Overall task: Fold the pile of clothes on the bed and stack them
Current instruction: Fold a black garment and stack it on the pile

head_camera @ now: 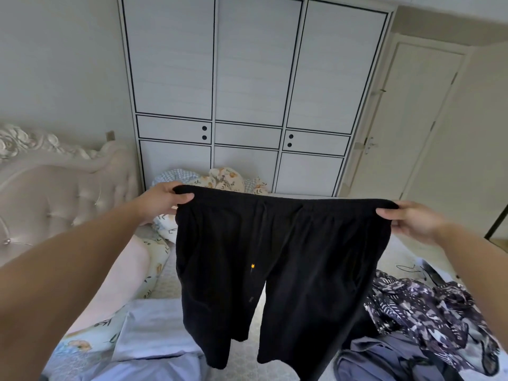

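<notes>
Holding black trousers [277,259] up by the waistband, we pinch one corner in our left hand [162,200] and the other in our right hand [409,221], so the legs hang straight over the bed [162,284], likely for folding, beside the unfolded clothes [428,320]

You will find no readable text, label, brand, number or sign here. The black trousers [280,257] carry one small yellow mark on the front, too small to identify as a letter or a logo.
</notes>
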